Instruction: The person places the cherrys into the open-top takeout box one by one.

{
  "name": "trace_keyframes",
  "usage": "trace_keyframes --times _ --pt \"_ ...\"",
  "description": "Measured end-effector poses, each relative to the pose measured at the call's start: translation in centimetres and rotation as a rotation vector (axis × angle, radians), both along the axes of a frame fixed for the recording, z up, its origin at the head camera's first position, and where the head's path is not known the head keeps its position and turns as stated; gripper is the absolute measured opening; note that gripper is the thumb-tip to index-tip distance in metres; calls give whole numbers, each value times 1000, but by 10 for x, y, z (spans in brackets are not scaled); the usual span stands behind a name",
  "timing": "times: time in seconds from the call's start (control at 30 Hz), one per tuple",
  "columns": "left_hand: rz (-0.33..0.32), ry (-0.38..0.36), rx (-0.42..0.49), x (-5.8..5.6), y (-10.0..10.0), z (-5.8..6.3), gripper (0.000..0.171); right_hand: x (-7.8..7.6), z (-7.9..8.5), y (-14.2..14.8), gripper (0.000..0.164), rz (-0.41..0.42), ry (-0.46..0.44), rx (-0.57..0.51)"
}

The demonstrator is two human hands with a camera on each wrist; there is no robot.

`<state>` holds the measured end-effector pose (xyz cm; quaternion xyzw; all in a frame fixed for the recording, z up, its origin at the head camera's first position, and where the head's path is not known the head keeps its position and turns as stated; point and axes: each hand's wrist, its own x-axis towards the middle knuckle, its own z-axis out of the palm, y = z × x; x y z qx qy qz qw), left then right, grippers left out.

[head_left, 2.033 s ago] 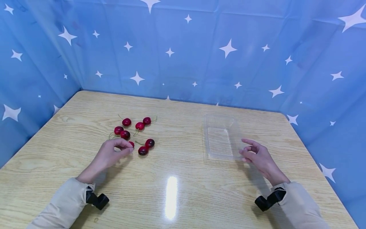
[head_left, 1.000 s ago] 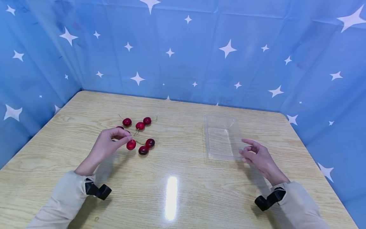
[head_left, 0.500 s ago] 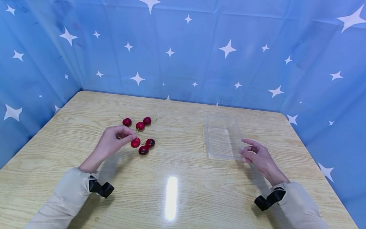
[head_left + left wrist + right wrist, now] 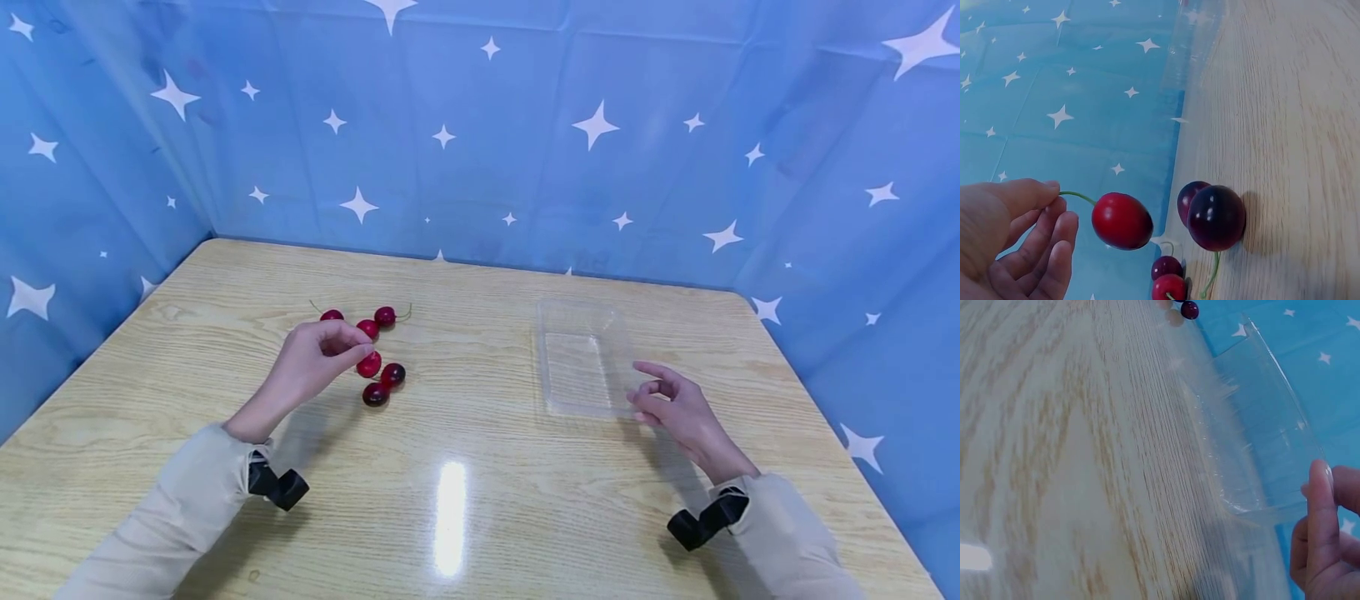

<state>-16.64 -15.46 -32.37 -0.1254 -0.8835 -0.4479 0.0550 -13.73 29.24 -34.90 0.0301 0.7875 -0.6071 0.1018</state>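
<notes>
My left hand (image 4: 315, 367) pinches a red cherry (image 4: 368, 364) by its stem between thumb and finger. In the left wrist view that cherry (image 4: 1121, 220) hangs off the fingertips on its green stem (image 4: 1077, 195), raised over the table. Just right of it lie two dark cherries (image 4: 376, 394) side by side. Farther back are a bright red cherry (image 4: 367, 328) and a darker one (image 4: 385, 317). Another cherry (image 4: 332, 315) is partly hidden by the hand. My right hand (image 4: 682, 417) pinches the rim of a clear plastic container (image 4: 1285, 444) at its right side.
The container's bare floor (image 4: 576, 367) shows from above. A wooden table (image 4: 465, 333) spreads under everything, bordered at the back and sides by a blue star-patterned curtain (image 4: 480, 183). Glare (image 4: 450, 517) shines on the table's front middle.
My left hand has picked the red cherry up by its stem and carried it slightly right and away from me, covering cherries behind it. My right hand and the container have stayed put.
</notes>
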Motion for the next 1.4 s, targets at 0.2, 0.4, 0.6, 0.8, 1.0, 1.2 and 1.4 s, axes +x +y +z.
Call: trace_keyframes --times 0.2,0.4,0.6,0.8,1.0,1.2,1.4 --pt "-8 12 -7 -2 7 -1 10 0 0 0 63 5 4 -6" --pt "-65 30 9 -3 17 -4 8 -1 -1 1 63 6 3 1" --pt "-130 12 22 -2 31 -4 8 -1 0 1 63 9 5 2" --pt "-184 -30 70 -3 45 -6 9 -2 0 1 61 7 11 -2" --pt "-177 -140 170 -6 53 -3 15 -2 0 0 63 13 16 4" --pt "-199 -197 196 -9 64 -4 14 -2 0 0 64 6 13 -10" --pt "-206 -174 168 -10 77 -11 10 -3 -1 0 64 4 17 -19"
